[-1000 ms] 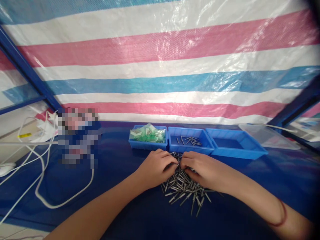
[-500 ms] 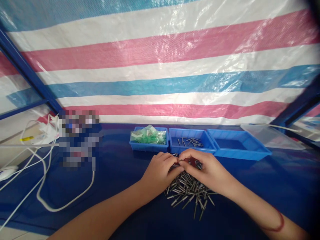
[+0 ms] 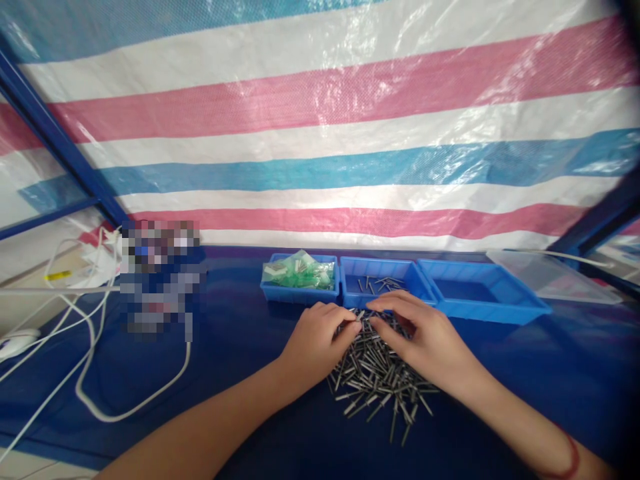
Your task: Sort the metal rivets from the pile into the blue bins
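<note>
Right hand (image 3: 425, 337) has flattened, fingers apart on rivets (image 3: 380, 383); left hand (image 3: 316, 339) fingers curled together.

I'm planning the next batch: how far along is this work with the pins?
Early. Done: only a few pins lie in the middle blue tray. In hand: the left hand and right hand meet fingertips at the far edge of the pile. Left: nearly all of it lies loose on the table.

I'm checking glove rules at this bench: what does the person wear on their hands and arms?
No gloves: the left hand and right hand are bare. Both forearms show no sleeves. A thin red band circles the right forearm.
</note>
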Available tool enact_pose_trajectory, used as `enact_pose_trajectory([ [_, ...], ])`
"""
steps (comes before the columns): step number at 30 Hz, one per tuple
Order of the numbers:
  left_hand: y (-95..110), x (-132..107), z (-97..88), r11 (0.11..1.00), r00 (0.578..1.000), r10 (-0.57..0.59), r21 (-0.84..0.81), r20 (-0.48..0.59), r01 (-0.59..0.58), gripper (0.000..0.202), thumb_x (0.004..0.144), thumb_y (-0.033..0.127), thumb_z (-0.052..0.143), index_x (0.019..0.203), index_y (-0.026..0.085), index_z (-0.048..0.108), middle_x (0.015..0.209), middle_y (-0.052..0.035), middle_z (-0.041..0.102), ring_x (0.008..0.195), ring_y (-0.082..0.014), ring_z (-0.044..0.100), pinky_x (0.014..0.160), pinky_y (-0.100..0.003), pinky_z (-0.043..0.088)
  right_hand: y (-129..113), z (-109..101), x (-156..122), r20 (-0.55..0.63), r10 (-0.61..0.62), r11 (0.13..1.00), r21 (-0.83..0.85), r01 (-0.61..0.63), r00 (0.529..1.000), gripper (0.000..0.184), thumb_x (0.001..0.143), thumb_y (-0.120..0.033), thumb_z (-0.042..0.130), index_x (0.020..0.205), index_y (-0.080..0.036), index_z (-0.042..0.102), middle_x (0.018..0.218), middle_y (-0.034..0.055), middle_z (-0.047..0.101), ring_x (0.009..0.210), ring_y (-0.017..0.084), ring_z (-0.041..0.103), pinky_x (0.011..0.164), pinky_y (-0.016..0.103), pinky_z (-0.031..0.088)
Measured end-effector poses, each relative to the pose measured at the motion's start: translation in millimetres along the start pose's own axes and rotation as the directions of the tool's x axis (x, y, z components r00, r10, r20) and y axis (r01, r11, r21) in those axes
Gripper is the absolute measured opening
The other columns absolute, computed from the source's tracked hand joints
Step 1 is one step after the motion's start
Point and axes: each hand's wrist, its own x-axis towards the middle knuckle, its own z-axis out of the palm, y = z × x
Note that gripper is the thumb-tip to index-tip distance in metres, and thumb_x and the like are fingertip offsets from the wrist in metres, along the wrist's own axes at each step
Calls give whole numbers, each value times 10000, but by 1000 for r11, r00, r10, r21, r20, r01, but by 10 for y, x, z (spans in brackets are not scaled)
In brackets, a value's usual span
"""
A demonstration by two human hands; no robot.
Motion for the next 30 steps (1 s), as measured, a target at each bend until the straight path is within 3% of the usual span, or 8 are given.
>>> enact_pose_trajectory([
  [6, 41, -19, 20, 1000, 1000, 17, -15, -5, -17, 179, 922, 326, 515, 849, 208, 628, 813, 3, 656, 774, -159, 566, 706, -279, 377, -75, 44, -19, 28, -8, 988, 152, 4, 1000, 189, 885, -356, 548, 833, -205, 649, 777, 39, 636, 619, 139, 536, 522, 264, 433],
  [11, 53, -23, 24, 1000, 1000, 20, 0, -12, -20, 160, 901, 339, 554, 832, 209, 616, 794, 11, 645, 762, -157, 560, 691, -276, 364, -66, 80, -45, 14, 4, 988, 157, -6, 1000, 162, 882, -337, 557, 822, -206, 630, 740, 27, 611, 624, 142, 528, 531, 265, 422],
  [17, 49, -19, 21, 998, 998, 56, 11, 23, -56, 212, 923, 354, 503, 808, 199, 592, 787, 8, 646, 762, -158, 567, 681, -280, 361, -132, 24, -48, 32, -130, 983, 137, 124, 991, 122, 897, -231, 525, 908, -216, 646, 859, 36, 631, 665, 127, 563, 579, 261, 463],
  [21, 18, -10, 22, 1000, 999, 19, -16, -30, -20, 179, 906, 347, 534, 822, 202, 596, 800, 11, 643, 765, -155, 577, 681, -274, 371, -102, -28, -27, 50, -231, 973, 22, 230, 972, 151, 905, -205, 505, 954, -212, 648, 922, 62, 644, 838, 170, 614, 726, 309, 510],
  [25, -11, 7, 27, 999, 997, -19, -46, -78, 15, 169, 906, 333, 526, 842, 197, 602, 799, 5, 651, 767, -158, 591, 695, -275, 394, -30, -74, 0, 82, -310, 925, -203, 320, 947, 194, 919, -214, 479, 993, -202, 658, 953, 86, 656, 868, 206, 624, 784, 379, 513],
  [30, 16, -8, 32, 996, 997, -10, -90, -74, 3, 214, 891, 338, 558, 1055, 208, 597, 859, -2, 678, 825, -174, 604, 749, -294, 412, 136, -153, 89, -37, -285, 888, -387, 249, 958, 206, 924, -256, 474, 952, -184, 665, 933, 92, 657, 867, 224, 617, 796, 385, 497],
])
